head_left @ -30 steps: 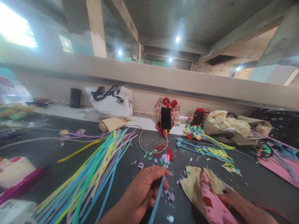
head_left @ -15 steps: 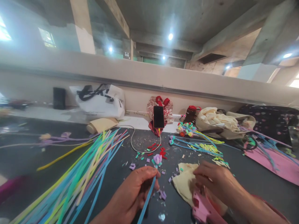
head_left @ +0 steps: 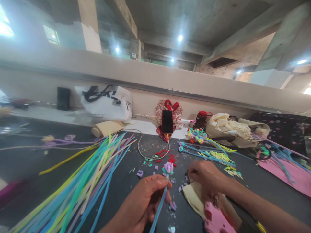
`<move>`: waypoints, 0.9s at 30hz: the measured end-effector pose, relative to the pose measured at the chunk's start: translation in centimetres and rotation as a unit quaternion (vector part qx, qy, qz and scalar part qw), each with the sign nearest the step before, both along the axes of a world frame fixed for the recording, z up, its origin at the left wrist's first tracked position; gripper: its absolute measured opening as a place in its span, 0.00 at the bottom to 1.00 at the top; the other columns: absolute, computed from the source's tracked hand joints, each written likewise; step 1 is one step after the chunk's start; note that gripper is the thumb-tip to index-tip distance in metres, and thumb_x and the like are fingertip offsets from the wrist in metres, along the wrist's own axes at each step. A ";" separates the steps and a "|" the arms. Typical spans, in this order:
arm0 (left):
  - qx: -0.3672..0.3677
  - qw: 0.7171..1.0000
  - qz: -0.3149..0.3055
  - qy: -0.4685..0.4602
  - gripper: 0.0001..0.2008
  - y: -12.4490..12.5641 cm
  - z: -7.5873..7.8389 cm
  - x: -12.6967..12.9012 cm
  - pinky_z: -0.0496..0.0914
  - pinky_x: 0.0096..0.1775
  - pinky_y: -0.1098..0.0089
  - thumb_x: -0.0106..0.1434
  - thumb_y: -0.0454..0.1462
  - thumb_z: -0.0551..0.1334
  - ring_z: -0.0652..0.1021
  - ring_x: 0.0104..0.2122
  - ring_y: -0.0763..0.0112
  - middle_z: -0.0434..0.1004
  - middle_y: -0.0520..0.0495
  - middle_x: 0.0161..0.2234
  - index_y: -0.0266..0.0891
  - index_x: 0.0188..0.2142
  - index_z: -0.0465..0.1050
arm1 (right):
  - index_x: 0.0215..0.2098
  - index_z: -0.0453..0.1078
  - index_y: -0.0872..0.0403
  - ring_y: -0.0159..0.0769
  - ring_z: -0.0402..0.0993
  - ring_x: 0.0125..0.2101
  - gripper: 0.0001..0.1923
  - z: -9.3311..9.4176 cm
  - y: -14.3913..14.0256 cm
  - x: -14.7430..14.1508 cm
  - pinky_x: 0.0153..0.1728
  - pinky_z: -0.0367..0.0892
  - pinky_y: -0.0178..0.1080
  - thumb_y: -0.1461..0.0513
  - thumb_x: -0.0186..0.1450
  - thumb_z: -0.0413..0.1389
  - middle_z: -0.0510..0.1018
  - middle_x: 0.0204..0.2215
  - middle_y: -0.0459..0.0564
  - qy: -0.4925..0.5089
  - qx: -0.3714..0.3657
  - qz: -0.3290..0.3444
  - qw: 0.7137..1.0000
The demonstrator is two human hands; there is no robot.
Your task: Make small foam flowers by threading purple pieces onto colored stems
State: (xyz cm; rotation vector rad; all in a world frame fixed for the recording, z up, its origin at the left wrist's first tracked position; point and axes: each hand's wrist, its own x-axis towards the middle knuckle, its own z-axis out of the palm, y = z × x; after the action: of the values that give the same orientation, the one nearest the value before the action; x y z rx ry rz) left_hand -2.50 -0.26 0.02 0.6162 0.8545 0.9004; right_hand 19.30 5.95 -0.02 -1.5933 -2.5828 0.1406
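Note:
My left hand (head_left: 148, 197) pinches a blue pipe cleaner stem (head_left: 159, 207) between thumb and fingers. On the stem's top end, just above the fingertips, sits a small lilac flower (head_left: 168, 167) with mint-green bits beneath it. My right hand (head_left: 206, 174) is over the far edge of a cream cloth (head_left: 194, 195), its fingers curled together and pointing down at the table; their tips are partly hidden, and what they hold, if anything, does not show. A pink glue gun (head_left: 216, 216) lies on the cloth below the right wrist.
Long pipe cleaners (head_left: 97, 181) in many colours spread across the left. Cut red pieces (head_left: 172, 158) and purple pieces (head_left: 173, 205) are scattered mid-table. A phone (head_left: 167, 121) on a cable stands behind. Finished-looking flower stems (head_left: 201, 152) and yellow-green pieces (head_left: 216, 156) lie right.
My right hand has moved left and away from me, from above the glue gun to the cloth's far edge. The left hand still grips the flower stem. The view has shifted slightly.

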 end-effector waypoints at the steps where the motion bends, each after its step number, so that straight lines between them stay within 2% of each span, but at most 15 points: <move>1: 0.000 1.000 -0.002 -0.001 0.07 -0.1 0.0 0.0 0.56 0.14 0.83 0.51 0.37 0.57 0.64 0.13 0.83 0.69 0.51 0.16 0.34 0.23 0.69 | 0.23 0.67 0.54 0.29 0.66 0.22 0.08 0.3 0.1 0.0 0.22 0.55 0.30 0.68 0.50 0.48 0.72 0.21 0.45 0.050 -0.023 -0.005 0.998; 3: 0.001 1.000 -0.002 0.000 0.08 -0.2 0.1 0.1 0.53 0.13 0.83 0.51 0.37 0.57 0.62 0.11 0.84 0.68 0.51 0.15 0.34 0.23 0.69 | 0.23 0.64 0.55 0.28 0.66 0.20 0.05 1.0 0.2 0.0 0.20 0.55 0.29 0.67 0.52 0.47 0.70 0.18 0.43 0.189 -0.110 -0.031 0.975; 5: -0.001 1.000 0.006 0.012 0.08 -0.4 0.3 0.3 0.51 0.12 0.83 0.51 0.37 0.56 0.59 0.10 0.85 0.68 0.52 0.14 0.33 0.23 0.69 | 0.24 0.62 0.55 0.27 0.66 0.18 0.03 1.8 0.0 -0.2 0.17 0.55 0.28 0.65 0.53 0.48 0.70 0.17 0.42 0.321 -0.214 -0.055 0.921; 7: -0.008 1.000 0.011 0.025 0.08 -0.5 0.5 0.5 0.49 0.12 0.83 0.51 0.37 0.57 0.58 0.09 0.86 0.68 0.52 0.13 0.33 0.23 0.69 | 0.24 0.61 0.56 0.26 0.66 0.17 0.02 2.3 -0.3 -0.5 0.16 0.56 0.27 0.64 0.53 0.49 0.70 0.17 0.42 0.405 -0.275 -0.059 0.870; 10: -0.011 0.999 0.017 0.033 0.08 -0.5 0.7 0.8 0.47 0.12 0.83 0.50 0.37 0.57 0.57 0.09 0.86 0.68 0.51 0.13 0.33 0.22 0.69 | 0.24 0.62 0.57 0.24 0.65 0.15 0.04 2.6 -0.8 -1.1 0.15 0.55 0.27 0.64 0.51 0.53 0.68 0.15 0.40 0.467 -0.301 -0.050 0.830; 13: -0.012 0.999 0.019 0.033 0.07 -0.4 0.6 0.9 0.47 0.12 0.82 0.50 0.37 0.57 0.56 0.08 0.86 0.68 0.52 0.12 0.34 0.22 0.69 | 0.26 0.64 0.57 0.23 0.64 0.15 0.06 2.9 -1.1 -1.6 0.16 0.56 0.27 0.64 0.50 0.55 0.68 0.15 0.39 0.494 -0.316 -0.041 0.809; 16: -0.020 0.999 0.030 0.021 0.07 -0.3 0.3 0.7 0.51 0.13 0.82 0.49 0.37 0.58 0.58 0.09 0.86 0.68 0.53 0.12 0.34 0.22 0.69 | 0.29 0.67 0.57 0.24 0.64 0.17 0.08 3.1 -1.3 -1.9 0.18 0.58 0.28 0.64 0.49 0.56 0.69 0.17 0.40 0.497 -0.328 -0.037 0.803; 18: -0.018 1.000 0.004 0.006 0.07 -0.1 0.1 0.5 0.52 0.14 0.81 0.49 0.38 0.58 0.59 0.09 0.85 0.68 0.52 0.13 0.34 0.22 0.69 | 0.30 0.67 0.58 0.24 0.64 0.17 0.09 3.1 -1.3 -2.2 0.19 0.58 0.28 0.63 0.50 0.57 0.70 0.16 0.41 0.489 -0.329 -0.034 0.807; 21: -0.005 1.000 -0.028 -0.003 0.09 0.2 0.0 0.1 0.49 0.12 0.80 0.49 0.40 0.59 0.59 0.09 0.85 0.69 0.52 0.14 0.34 0.24 0.69 | 0.26 0.68 0.58 0.24 0.62 0.16 0.06 3.1 -1.5 -2.8 0.17 0.57 0.28 0.63 0.50 0.56 0.68 0.15 0.41 0.458 -0.304 -0.024 0.835; 24: 0.010 1.000 -0.025 0.003 0.10 0.4 0.0 -0.1 0.47 0.12 0.80 0.49 0.41 0.59 0.58 0.09 0.86 0.68 0.54 0.15 0.34 0.26 0.68 | 0.24 0.67 0.57 0.22 0.61 0.16 0.02 3.3 -2.0 -3.8 0.17 0.57 0.27 0.66 0.51 0.55 0.67 0.16 0.40 0.429 -0.251 0.001 0.868; 27: 0.032 0.999 -0.016 0.002 0.11 0.4 -0.2 -0.1 0.48 0.13 0.81 0.50 0.42 0.59 0.57 0.09 0.87 0.65 0.56 0.13 0.33 0.24 0.68 | 0.26 0.66 0.55 0.23 0.63 0.17 0.04 3.8 -2.9 -5.1 0.15 0.55 0.25 0.68 0.52 0.51 0.67 0.16 0.40 0.400 -0.230 0.012 0.887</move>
State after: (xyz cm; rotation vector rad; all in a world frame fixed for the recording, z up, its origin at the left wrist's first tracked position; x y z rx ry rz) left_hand -2.65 0.16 -0.14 0.6856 0.8197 0.9007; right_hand 14.24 3.08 3.79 -1.2096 -1.9691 1.2057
